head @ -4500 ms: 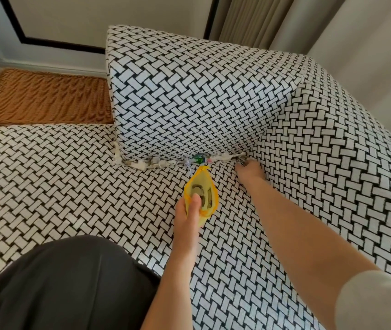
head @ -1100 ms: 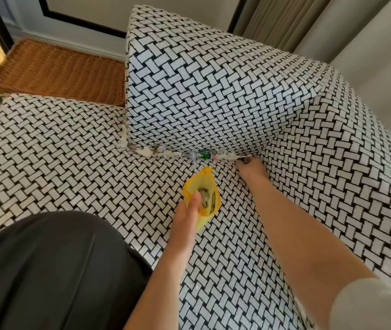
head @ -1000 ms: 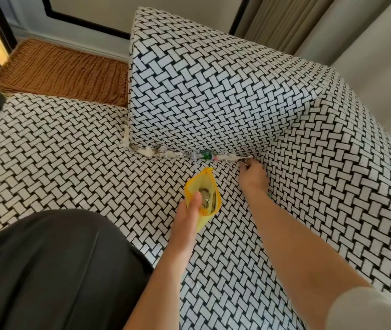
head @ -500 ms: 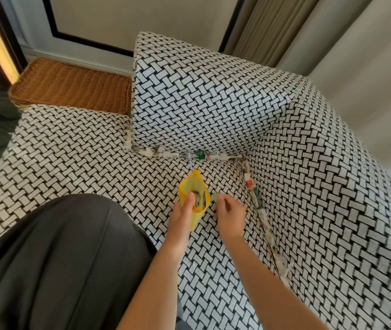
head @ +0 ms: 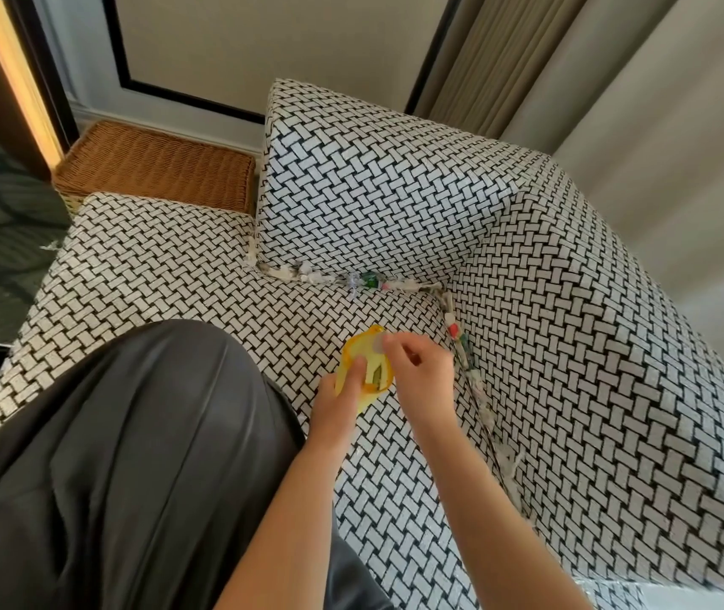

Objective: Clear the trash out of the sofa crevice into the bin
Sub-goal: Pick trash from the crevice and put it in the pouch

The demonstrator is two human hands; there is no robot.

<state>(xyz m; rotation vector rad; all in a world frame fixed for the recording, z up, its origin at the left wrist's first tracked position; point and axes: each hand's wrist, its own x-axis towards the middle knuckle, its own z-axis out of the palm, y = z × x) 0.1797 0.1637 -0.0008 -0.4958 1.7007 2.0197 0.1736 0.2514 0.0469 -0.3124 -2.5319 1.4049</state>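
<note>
Head view: my left hand (head: 337,405) grips the small soft yellow plastic bin (head: 362,361), my right hand (head: 422,374) pinches a pale paper scrap (head: 377,344), probably light and crumply, best held by fingertips.

Basket-weave sofa seat (head: 153,266) — scraps of trash (head: 369,281) wedged along both crevices

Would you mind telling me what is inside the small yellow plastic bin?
In the open top of the small yellow plastic bin, a few scraps show, one greenish. The left hand and right hand cover the rest, so its bottom is hidden.
</note>
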